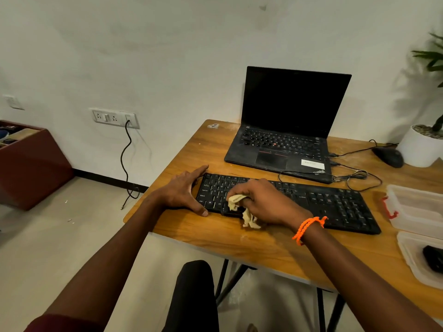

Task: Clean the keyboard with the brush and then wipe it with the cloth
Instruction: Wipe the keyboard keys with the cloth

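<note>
On the wooden desk (pixel 215 238), the black keyboard (pixel 311 202) lies lengthwise across your front, its left end nearest the desk's left edge. Your right hand (pixel 266 202) has its fingers curled round a bunched cream cloth (pixel 236 202), pressed onto the left-hand key block near the front edge; a tail of cloth hangs over the front rim onto the desk. Your left hand (pixel 184 190) lies spread and straight-fingered against the keyboard's left end, thumb at the front corner, fingers toward the back corner, bracing and gripping nothing.

Judgement: wiping step under way, left section only; most of the keyboard to the right appears not yet covered. No brush is identifiable in view.

Advice for this step:
- Keep the left hand as a stop so the board does not slide under the strokes.
- Work in rows, left to right, light pressure, so keycaps are not levered up.
- Gather the loose tail into your palm; it could snag a key edge.
- Mind the cable (pixel 354 180) looped behind the keyboard, near the laptop (pixel 282 149).
- Plastic containers (pixel 417 207) sit close to the right end; shorten strokes there.
</note>
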